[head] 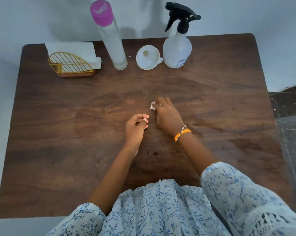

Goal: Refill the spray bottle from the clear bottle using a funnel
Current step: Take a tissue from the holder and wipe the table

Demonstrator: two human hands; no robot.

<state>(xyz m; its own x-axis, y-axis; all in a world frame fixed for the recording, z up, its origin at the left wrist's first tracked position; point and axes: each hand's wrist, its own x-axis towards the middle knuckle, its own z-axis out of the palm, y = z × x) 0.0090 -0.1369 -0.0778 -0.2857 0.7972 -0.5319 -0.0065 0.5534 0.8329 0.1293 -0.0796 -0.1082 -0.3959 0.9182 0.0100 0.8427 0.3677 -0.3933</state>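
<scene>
Nearest the camera, two forearms in blue-flowered white sleeves [237,193] reach over a dark wooden table [58,133]. The left hand [135,126] hovers near the table's middle with its fingers curled in toward the thumb; whether they pinch anything is too small to tell. Just beside it and slightly farther out, the right hand [166,114], with an orange band [182,134] at the wrist, lies palm down with its fingers closed on a small white scrap [152,106], possibly tissue. The two hands are close together but not touching. Well beyond them, a row stands along the far edge. At the left is a gold wire napkin holder [70,65] with white napkins [72,50] behind it. Next stands the tall clear bottle [114,46], upright with its pink cap [102,11] on. A white funnel [148,57] rests between it and the spray bottle [177,50], which stands upright at the right, its black trigger head [180,14] fitted on
</scene>
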